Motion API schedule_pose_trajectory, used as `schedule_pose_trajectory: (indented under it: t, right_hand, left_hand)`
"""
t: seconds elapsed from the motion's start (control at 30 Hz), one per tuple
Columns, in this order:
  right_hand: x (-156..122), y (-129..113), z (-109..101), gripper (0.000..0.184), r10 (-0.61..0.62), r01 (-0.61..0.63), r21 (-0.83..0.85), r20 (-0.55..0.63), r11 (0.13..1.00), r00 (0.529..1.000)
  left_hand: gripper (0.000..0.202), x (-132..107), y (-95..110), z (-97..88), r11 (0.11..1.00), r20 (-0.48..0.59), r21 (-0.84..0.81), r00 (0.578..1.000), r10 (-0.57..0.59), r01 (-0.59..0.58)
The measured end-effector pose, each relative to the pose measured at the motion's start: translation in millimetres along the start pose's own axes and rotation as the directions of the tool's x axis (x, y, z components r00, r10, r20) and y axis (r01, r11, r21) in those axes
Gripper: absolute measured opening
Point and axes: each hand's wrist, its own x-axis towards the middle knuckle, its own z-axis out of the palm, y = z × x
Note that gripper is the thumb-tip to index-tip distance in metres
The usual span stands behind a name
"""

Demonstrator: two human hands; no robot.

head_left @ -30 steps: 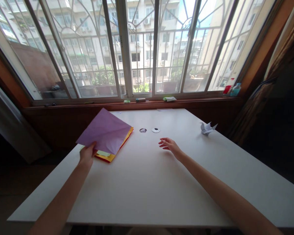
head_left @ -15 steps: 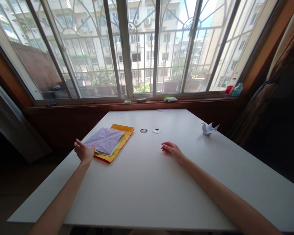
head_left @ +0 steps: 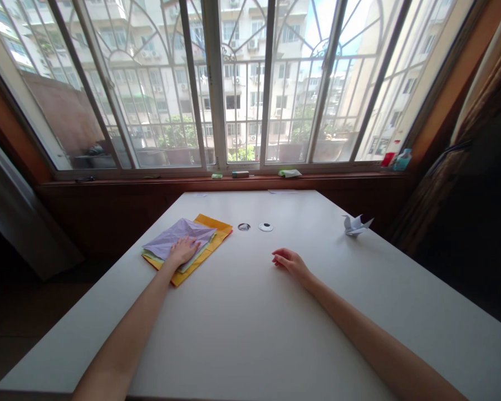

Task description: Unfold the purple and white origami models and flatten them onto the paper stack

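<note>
**Left hand flat on the paper stack, purple sheet laid down**

Since half a second ago the left hand [head_left: 183, 249] has come off the table edge and onto the stack; a second ago it held the purple sheet up in the air, and that sheet now lies on top. The right hand has barely shifted.

Head view: the left hand lies palm down, fingers spread and loose, on the purple sheet [head_left: 179, 234], gripping nothing. Under it show a pale green sheet [head_left: 150, 255] and an orange sheet [head_left: 211, 225] at the bottom, fanned out rather than squared up. The stack of coloured paper [head_left: 187, 245] sits on the left half of the white table [head_left: 250, 312], towards the far side, with its left corner near the table's left edge.

The right hand [head_left: 290, 260] rests on the table well apart from the stack, fingers half curled and holding nothing.

Judging by looks, the sheets are thin, light and floppy, likely to slide on each other and to crease under a pinch; a free corner or the near edge of the top sheet seems the best place to take hold.

Room is generous: the near and middle table surface is bare. Two round grommets [head_left: 254, 226] lie just beyond the stack, a folded white paper bird [head_left: 356, 225] stands far right, and the window sill [head_left: 250, 177] carries small items.
</note>
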Motion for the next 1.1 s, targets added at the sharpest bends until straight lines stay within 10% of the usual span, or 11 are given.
schedule_pose_trajectory:
  t: [0.43, 0.63, 0.77, 0.9, 1.1]
  right_hand:
    - [1, 0, -3, 0.026, -0.045, 0.045, -0.067, 0.014, 0.997, 0.999]
    - [5, 10, -6, 0.024, -0.096, 0.097, -0.159, 0.011, 0.983, 0.995]
    - [16, 15, -36, 0.025, -0.181, 0.133, -0.314, -0.131, 0.940, 0.975]
    - [26, 16, -101, 0.024, -0.340, 0.086, -0.529, -0.405, 0.844, 0.849]
    - [31, 23, -196, 0.032, -0.517, -0.126, -0.656, -0.686, 0.744, 0.512]
  left_hand:
    - [0.036, 14, 61, 17.5, 0.968, -0.252, 0.170, 0.958, -0.137, 0.183]
    - [0.035, 22, 61, 28.4, 0.989, -0.136, 0.147, 0.991, 0.012, 0.008]
    - [0.069, 25, 66, 37.3, 0.994, -0.070, 0.106, 0.997, -0.016, 0.023]
    - [0.080, 29, 69, 39.6, 0.997, -0.049, 0.067, 0.998, -0.035, 0.038]
    - [0.071, 42, 71, 38.5, 0.999, -0.148, 0.024, 0.989, -0.020, 0.024]
